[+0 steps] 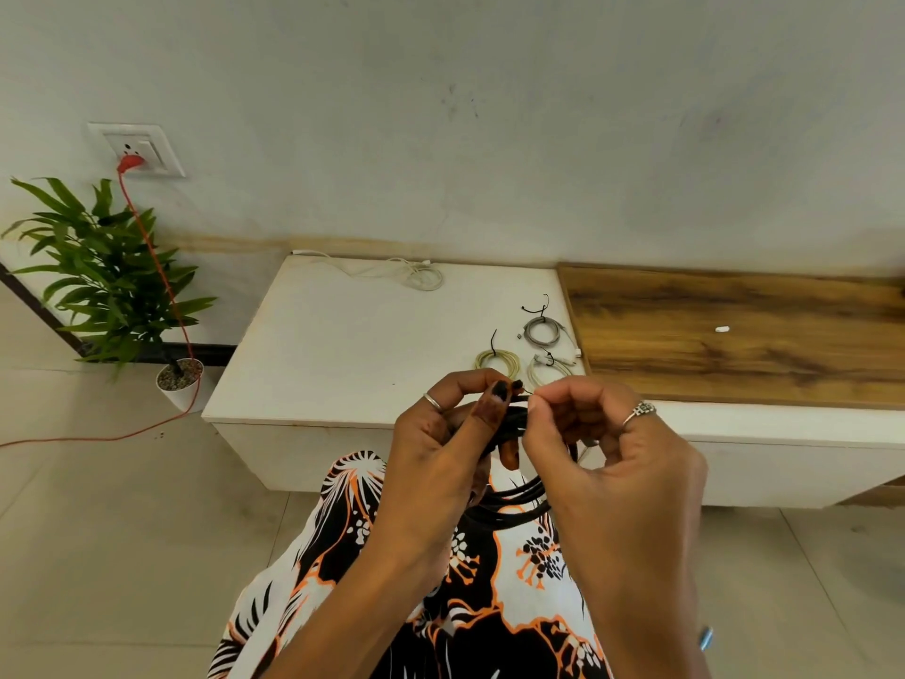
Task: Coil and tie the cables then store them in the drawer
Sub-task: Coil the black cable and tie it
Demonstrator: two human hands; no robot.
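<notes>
Both hands are up over the cabinet's (343, 345) front edge: left hand (440, 448) grips the coiled black cable (514, 502), right hand (602, 448) pinches a thin tie at its top. Three tied coils (531, 352) sit near the white top's right edge, a loose white cable (406, 274) along the back edge, with bare white surface to the left.

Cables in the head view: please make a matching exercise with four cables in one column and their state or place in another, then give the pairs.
1. black cable
2. white cable
3. grey cable
4. red cable

A. plugged in the wall socket
B. loose, at the back of the white cabinet
C. coiled and tied, near the wooden top
D. held in both hands

Pairs: 1-D, 2-B, 3-C, 4-A
</notes>
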